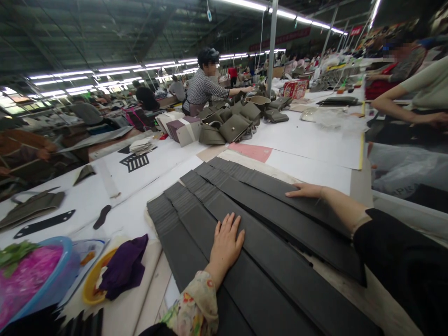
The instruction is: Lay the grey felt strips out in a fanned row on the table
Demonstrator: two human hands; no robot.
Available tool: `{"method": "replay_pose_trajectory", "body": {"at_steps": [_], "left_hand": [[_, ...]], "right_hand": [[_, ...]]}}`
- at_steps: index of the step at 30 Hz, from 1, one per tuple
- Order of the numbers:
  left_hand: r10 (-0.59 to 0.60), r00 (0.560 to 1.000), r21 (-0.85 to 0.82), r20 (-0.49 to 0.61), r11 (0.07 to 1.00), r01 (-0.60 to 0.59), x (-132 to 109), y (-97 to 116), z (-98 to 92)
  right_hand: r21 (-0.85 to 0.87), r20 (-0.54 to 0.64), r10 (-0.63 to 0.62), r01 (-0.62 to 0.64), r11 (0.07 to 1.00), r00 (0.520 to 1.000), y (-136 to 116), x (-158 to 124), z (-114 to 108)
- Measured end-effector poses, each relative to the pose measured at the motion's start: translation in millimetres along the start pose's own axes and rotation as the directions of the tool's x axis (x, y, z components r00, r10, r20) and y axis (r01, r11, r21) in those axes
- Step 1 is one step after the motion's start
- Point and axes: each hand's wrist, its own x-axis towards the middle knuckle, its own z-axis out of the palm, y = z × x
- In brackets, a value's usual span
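Long dark grey strips (266,242) lie in overlapping rows across the table in front of me, their far ends fanned out in thin layers. My left hand (227,240) rests flat on the middle rows, fingers stretched out. Over on the right, my right hand (306,190) lies on the outer row near its right edge, fingers extended and nothing held. The material of the strips looks like leather or a similar sheet, but I cannot tell which.
To the left stand a blue basin (65,275) with pink plastic and a yellow bowl (91,287) under a purple cloth (126,266). Olive bags (234,123) are heaped beyond the strips, beside stacked panels (185,129). A person (206,84) works behind them; another person's arm (402,100) is at right.
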Motion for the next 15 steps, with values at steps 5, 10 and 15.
{"method": "replay_pose_trajectory", "body": {"at_steps": [5, 10, 15], "left_hand": [[0.022, 0.999, 0.063, -0.026, 0.998, -0.020, -1.1, 0.8, -0.4], [0.038, 0.998, 0.096, -0.044, 0.995, -0.033, -1.4, 0.2, 0.0], [0.034, 0.999, 0.101, -0.038, 0.994, -0.030, -0.9, 0.0, -0.1]], "right_hand": [[0.029, 0.022, 0.039, -0.039, 0.999, 0.999, -15.1, -12.3, 6.1], [-0.026, -0.025, 0.072, -0.073, 0.997, 0.997, -22.0, -18.2, 12.6], [-0.029, -0.024, 0.040, -0.041, 0.999, 0.999, -17.5, -16.6, 18.4]]}}
